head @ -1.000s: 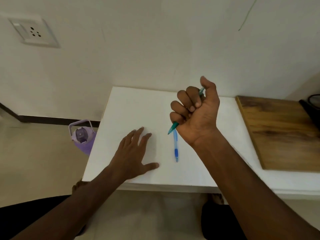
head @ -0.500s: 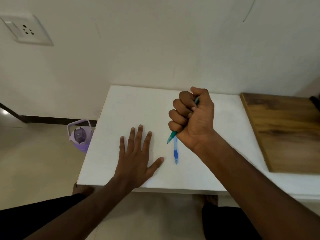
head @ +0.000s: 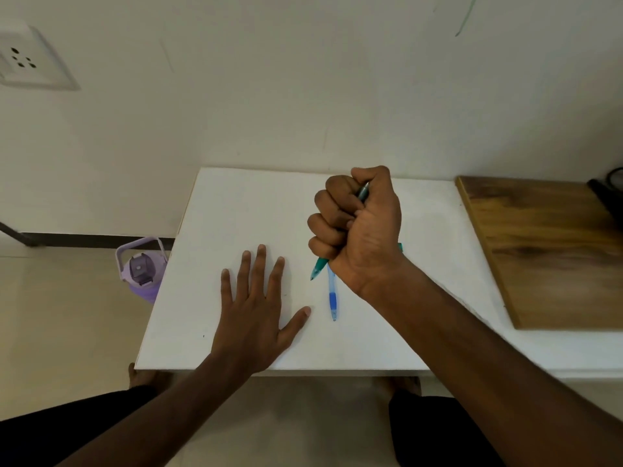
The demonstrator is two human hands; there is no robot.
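My right hand [head: 362,227] grips a green pen [head: 318,268] in a fist above the white table [head: 242,210]. The pen's tip ppoints down and left, and its top end shows by my thumb. A blue pen [head: 332,298] lies flat on the table just below and beside the fist, tip toward me. My left hand [head: 256,311] rests flat on the table with fingers spread, to the left of both pens. A small green piece [head: 400,247] shows at the right edge of my right wrist; I cannot tell what it is.
A wooden board [head: 553,251] lies on the table at the right, with a dark object [head: 606,193] at its far corner. A purple water bottle [head: 141,271] stands on the floor left of the table. A wall socket [head: 30,65] is at upper left.
My right thumb has folded down onto the top of the green pen. My left hand has slid right and flattened with fingers pointing forward. The blue pen has not moved.
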